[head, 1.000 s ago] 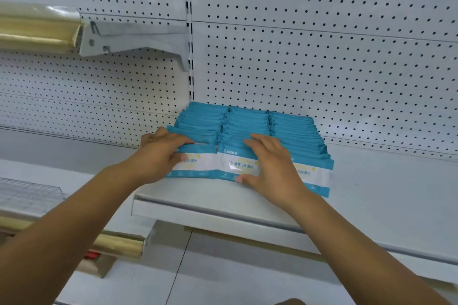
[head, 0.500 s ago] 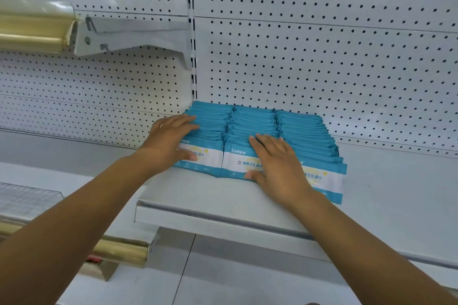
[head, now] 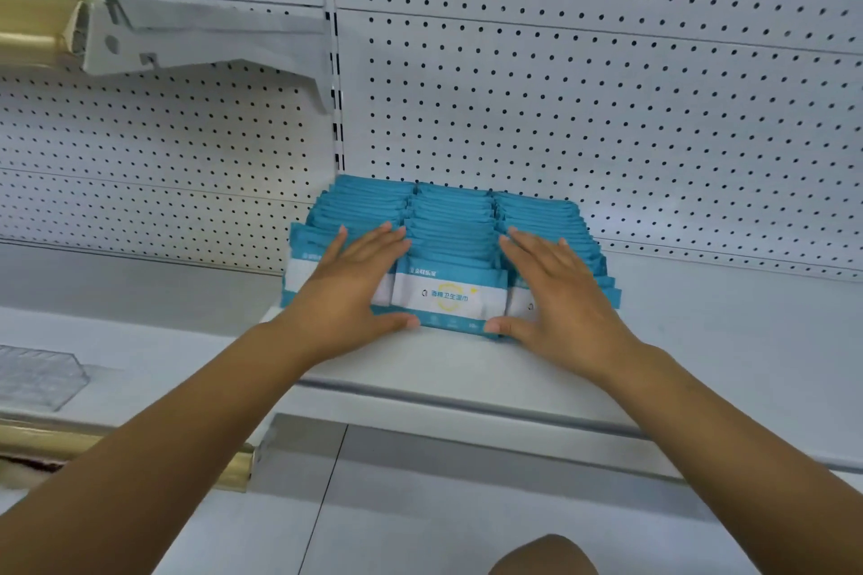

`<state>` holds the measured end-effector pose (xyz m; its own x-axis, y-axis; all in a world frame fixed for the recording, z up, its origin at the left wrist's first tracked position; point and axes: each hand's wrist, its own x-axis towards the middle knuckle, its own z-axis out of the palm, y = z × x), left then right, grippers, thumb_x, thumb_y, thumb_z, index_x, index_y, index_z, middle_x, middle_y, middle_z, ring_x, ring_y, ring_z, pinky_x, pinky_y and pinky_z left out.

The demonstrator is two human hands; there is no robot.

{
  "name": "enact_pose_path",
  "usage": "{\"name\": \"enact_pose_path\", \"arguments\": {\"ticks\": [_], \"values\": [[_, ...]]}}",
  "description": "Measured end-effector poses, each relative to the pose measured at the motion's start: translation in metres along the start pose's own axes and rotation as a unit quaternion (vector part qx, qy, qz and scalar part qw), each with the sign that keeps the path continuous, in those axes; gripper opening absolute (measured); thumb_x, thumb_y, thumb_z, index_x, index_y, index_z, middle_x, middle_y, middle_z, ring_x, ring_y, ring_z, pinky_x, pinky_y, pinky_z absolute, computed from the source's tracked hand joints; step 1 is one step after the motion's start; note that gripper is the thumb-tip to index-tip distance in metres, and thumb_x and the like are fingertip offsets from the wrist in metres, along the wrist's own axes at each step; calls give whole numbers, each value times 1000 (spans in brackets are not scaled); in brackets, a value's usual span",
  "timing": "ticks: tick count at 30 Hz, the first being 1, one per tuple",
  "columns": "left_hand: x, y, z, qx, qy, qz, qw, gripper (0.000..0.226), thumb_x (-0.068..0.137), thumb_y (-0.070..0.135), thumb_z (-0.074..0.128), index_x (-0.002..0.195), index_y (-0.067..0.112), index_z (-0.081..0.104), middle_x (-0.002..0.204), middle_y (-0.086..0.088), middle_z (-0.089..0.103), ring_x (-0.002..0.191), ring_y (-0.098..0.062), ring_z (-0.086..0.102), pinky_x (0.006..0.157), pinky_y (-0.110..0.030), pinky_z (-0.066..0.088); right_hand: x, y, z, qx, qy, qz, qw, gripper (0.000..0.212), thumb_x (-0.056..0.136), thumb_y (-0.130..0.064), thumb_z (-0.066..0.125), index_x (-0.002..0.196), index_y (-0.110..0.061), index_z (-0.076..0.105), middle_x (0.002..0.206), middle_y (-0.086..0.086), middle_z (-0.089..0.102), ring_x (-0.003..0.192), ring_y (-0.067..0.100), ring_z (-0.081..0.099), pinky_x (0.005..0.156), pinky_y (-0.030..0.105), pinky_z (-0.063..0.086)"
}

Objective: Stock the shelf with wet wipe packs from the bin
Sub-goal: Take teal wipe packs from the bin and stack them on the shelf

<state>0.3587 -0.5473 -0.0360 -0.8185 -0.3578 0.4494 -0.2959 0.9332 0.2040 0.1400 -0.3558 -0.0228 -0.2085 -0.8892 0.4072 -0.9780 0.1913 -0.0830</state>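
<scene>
Three rows of blue and white wet wipe packs (head: 448, 247) stand leaning back on the white shelf (head: 467, 369), against the pegboard. My left hand (head: 355, 289) lies flat on the front of the left row, fingers straight, thumb at the bottom edge of the middle front pack (head: 449, 299). My right hand (head: 555, 294) lies flat on the right row's front, thumb also touching that middle pack's lower edge. The bin is out of view.
White pegboard back wall (head: 583, 117) rises behind the packs. A shelf bracket (head: 187, 42) with a gold price rail (head: 28, 19) sticks out at upper left. A lower shelf with a gold rail (head: 140, 453) lies at left. The shelf extends to the right (head: 724, 341).
Both hands slid outward from the front packs: the left now covers the left row, the right the right row, uncovering the middle front pack. The packs were pushed back slightly.
</scene>
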Motion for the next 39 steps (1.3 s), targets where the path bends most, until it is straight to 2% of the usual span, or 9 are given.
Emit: {"name": "enact_pose_path", "arguments": {"ticks": [6,10,12,18,23,30,33,36,39], "values": [[20,53,26,-34,-5,66,997,83,88,62,62,155,24,32,164,10,22,153,-3,6,125,-37,-6,-48,47,-31,-6,0,59,998,98,76,-70,60,154,-17,34,162,1,29,150,20,25,125,40,11],[42,98,44,-43,23,122,991,78,86,64,52,149,20,44,159,3,36,152,-12,20,126,-47,4,-97,77,-61,-46,3,106,993,92,81,-63,67,155,-21,32,163,-2,25,151,14,20,123,29,2],[54,126,53,-64,19,140,988,78,85,66,48,147,18,46,157,1,40,150,-16,26,126,-45,8,-125,91,-79,-68,2,133,989,91,83,-63,65,156,-22,31,164,-3,24,151,13,19,122,26,2],[75,232,85,-148,-14,198,969,76,88,59,60,150,20,42,157,5,39,143,-16,36,119,-30,19,-222,119,-124,-72,-8,246,967,89,84,-61,65,155,-20,33,162,0,29,148,19,27,120,37,27],[77,333,107,-202,-55,252,945,72,92,56,60,153,26,37,159,6,35,148,-12,26,116,-23,14,-312,137,-160,-78,4,346,935,89,81,-62,68,154,-25,34,159,-2,36,145,17,31,117,42,35],[53,466,157,-282,-132,289,905,65,89,47,69,145,21,49,150,2,49,141,-13,40,116,-32,34,-440,160,-195,-62,1,488,871,80,86,-56,68,153,-29,33,154,-4,41,141,15,36,106,25,33],[35,503,187,-270,-193,294,896,63,91,51,64,146,25,47,150,6,48,136,-10,42,110,-23,33,-491,171,-188,-31,-17,537,843,78,87,-56,66,153,-29,33,155,-4,41,141,14,36,106,23,31],[22,532,215,-231,-243,296,894,64,93,55,58,148,25,43,151,5,46,135,-13,44,108,-28,35,-534,181,-171,5,-31,580,814,77,85,-59,67,151,-29,38,154,-5,43,139,14,40,110,28,34],[13,549,236,-189,-290,286,893,64,95,52,58,150,21,43,154,3,44,140,-15,40,111,-28,31,-562,185,-148,49,-31,607,793,70,86,-55,69,146,-28,45,147,-4,51,130,16,49,103,26,39]]}}
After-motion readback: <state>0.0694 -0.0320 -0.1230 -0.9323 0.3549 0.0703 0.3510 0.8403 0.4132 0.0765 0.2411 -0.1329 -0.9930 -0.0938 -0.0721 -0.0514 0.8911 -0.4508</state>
